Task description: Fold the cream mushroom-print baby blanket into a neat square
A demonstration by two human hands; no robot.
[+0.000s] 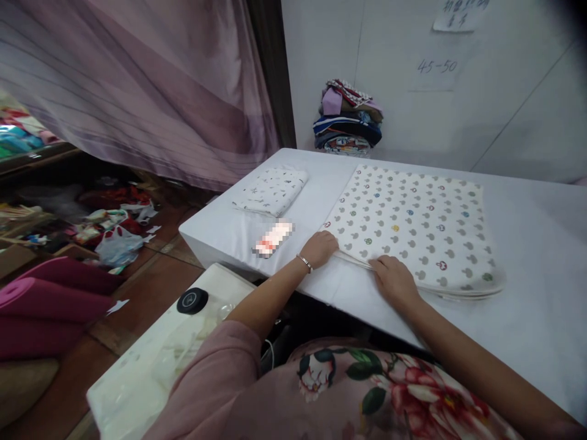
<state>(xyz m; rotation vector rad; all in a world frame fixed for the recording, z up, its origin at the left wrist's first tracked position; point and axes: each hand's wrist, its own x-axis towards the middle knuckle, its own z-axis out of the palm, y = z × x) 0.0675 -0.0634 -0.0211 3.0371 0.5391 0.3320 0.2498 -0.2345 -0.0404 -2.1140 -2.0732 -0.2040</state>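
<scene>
A folded white cloth (408,226) with a grey mushroom print and a few coloured motifs lies flat on the white-covered table. My left hand (321,248) pinches its near left corner; a bracelet circles that wrist. Farther right along the same near edge, my right hand (393,280) grips the cloth with the thumb and fingers closed on its layers. Part of the edge between the hands lifts slightly from the table. A smaller folded white cloth (275,190) with a small dark print rests at the table's far left. Between it and my left hand lies a pixelated oblong item (273,238).
Stacked folded clothes (348,119) stand behind the white table (541,256), against the wall. A pink curtain (183,91) hangs at left. Lower left is a cream surface (137,373) with a round black object (192,300). Pink rolls (50,299) and plastic bags (119,244) lie on the floor.
</scene>
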